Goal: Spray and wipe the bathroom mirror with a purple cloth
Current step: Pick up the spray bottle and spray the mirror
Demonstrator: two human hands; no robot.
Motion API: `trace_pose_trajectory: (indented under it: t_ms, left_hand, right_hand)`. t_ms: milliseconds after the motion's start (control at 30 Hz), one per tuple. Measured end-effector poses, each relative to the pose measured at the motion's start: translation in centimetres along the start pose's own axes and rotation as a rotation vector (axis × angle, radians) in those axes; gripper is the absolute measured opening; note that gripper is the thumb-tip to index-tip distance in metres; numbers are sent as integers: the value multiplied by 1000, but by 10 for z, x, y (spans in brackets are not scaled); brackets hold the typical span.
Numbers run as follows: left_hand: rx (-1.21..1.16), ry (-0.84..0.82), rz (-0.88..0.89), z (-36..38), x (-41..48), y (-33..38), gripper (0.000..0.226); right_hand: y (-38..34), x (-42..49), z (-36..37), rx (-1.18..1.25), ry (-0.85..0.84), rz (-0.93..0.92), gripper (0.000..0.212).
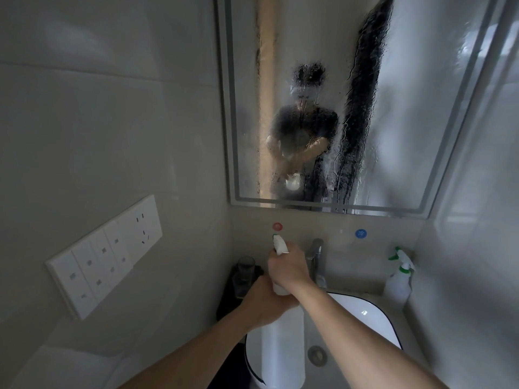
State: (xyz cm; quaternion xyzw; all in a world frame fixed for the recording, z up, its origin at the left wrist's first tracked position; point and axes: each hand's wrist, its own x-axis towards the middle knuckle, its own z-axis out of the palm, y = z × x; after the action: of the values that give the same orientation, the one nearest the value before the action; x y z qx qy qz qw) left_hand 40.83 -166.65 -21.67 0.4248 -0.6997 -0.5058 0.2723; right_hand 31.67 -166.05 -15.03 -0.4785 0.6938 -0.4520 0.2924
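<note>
Dark short-sleeved shirt (306,122), bare forearms (365,332).

The mirror (309,108) hangs on the wall at twelve o'clock from the sink (373,313), behind the tap (317,259) on its far rim. A second bottle (398,279) stands on the counter at two o'clock, glasses (245,266) at ten, and a switch panel (104,254) on the side wall at nine. Over the sink's left half is the spray bottle (283,341), with the right hand (286,268) gripping its top and the left hand (264,301) just below.
</note>
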Motion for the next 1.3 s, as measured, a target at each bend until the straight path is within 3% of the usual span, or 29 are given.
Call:
trace_pose_trajectory:
  t_ms: [233,300,400,500,600,833,1067,1300]
  left_hand:
    - [73,-19,-2,5,10,-2,60]
    - [73,-36,-3,8,13,0,52]
    - [74,-61,17,13,14,10,20]
    - [87,-89,33,22,18,17,18]
    - [73,-87,67,36,23,21,32]
    - [61,-146,148,60,28,41,30]
    - [25,-1,175,50,39,76,22]
    - [56,189,231,12,37,132,26]
  right_hand:
    - [5,-4,-10,55,88,-34,24]
    - [5,-4,-12,71,119,-26,23]
    - [6,-6,-19,55,181,-12,25]
    - [6,-9,-30,74,232,-7,26]
    - [11,-7,-41,53,238,39,22]
    - [22,-2,-68,40,327,72,17]
    - [-15,13,-84,170,331,-38,22]
    - [-88,23,-96,92,160,-234,23]
